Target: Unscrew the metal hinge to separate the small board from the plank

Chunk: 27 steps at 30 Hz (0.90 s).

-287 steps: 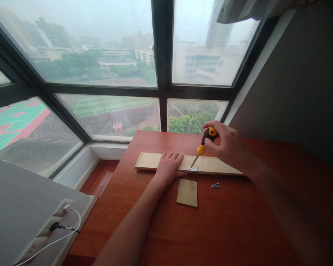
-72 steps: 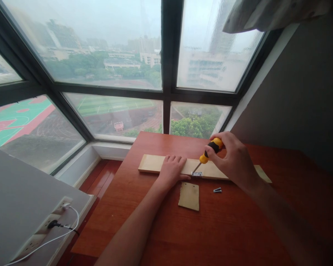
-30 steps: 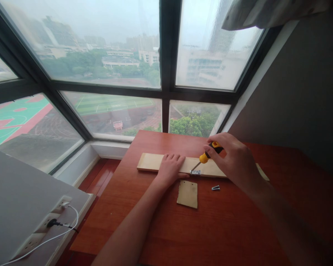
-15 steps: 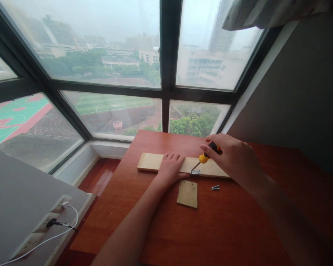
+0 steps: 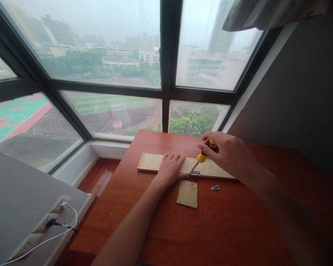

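A long pale wooden board (image 5: 151, 162) lies across the reddish-brown table. My left hand (image 5: 170, 169) holds it down, fingers over its top toward the far edge and thumb along the near edge. Beside that thumb, a small silver metal plate with holes, like a hinge (image 5: 195, 173), sits at the board's near edge. My right hand (image 5: 223, 149) is closed around the black-and-yellow handle of a screwdriver (image 5: 201, 158). The tilted shaft reaches down to the left end of the metal plate; the exact contact at the tip is too small to make out.
Nearer me on the table (image 5: 211, 229) are a small tan rectangular piece (image 5: 187, 194) with two holes and a few silver screws (image 5: 215, 188). Large windows (image 5: 111, 111) stand behind. At the left, a low wall carries sockets with plugged-in cables (image 5: 54, 222).
My right hand and the screwdriver handle have shifted slightly left and up, so the screwdriver stands a little steeper. My left hand and the board stay put.
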### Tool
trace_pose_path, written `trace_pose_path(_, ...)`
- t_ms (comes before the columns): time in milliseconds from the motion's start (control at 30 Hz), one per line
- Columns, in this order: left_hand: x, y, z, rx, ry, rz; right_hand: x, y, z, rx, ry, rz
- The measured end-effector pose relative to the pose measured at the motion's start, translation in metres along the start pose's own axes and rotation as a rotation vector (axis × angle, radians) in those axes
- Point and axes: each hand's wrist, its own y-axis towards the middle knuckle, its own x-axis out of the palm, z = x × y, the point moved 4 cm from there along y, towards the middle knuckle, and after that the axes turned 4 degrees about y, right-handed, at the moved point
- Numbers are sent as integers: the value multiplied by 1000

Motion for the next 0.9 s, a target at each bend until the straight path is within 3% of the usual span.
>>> trace_pose_path(267,1,1,-1,2,-7,-8,0,-2,-6,-71,179,-62)
trace_pose_path(467,-1,0,-1,3,-7,0,-1,0,-2,23,35,-11)
trace_pose_path(667,-1,-1,-1,1,-14,-10,1,0,-2,-71,185,-65)
trace_pose_path(900,-2,-1,-1,-1,-18,-22,-1,6,0,-35,185,41)
